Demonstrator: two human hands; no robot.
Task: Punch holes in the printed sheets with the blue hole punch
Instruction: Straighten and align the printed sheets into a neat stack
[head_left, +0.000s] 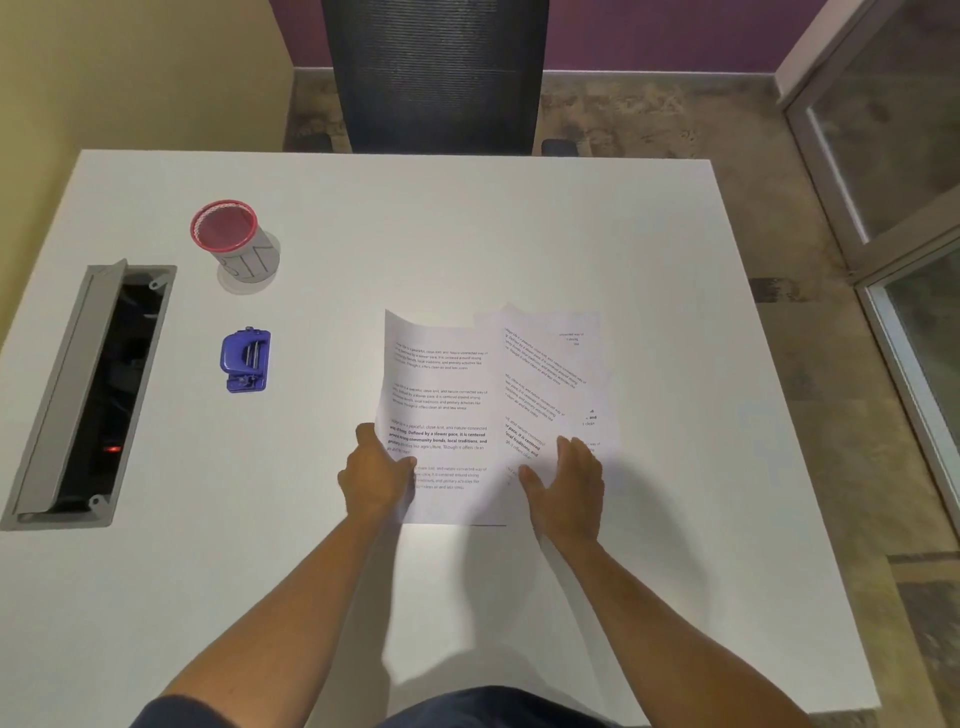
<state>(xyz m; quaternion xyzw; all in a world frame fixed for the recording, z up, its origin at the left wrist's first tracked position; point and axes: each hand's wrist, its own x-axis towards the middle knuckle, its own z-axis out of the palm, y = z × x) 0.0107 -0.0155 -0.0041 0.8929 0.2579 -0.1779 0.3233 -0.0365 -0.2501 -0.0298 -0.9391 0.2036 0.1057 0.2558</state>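
Note:
Several printed sheets lie fanned out in the middle of the white table. My left hand (376, 475) grips the lower left edge of the top printed sheet (441, 405), which is lifted and curls a little. My right hand (566, 486) rests flat, fingers apart, on the loose sheets underneath (561, 374), which are skewed to the right. The blue hole punch (245, 360) stands on the table well to the left of the paper, apart from both hands.
A red-rimmed mesh pen cup (231, 239) stands at the back left. An open grey cable tray (88, 395) is set into the table's left side. A dark mesh office chair (436, 78) stands behind the far edge of the table (675, 234).

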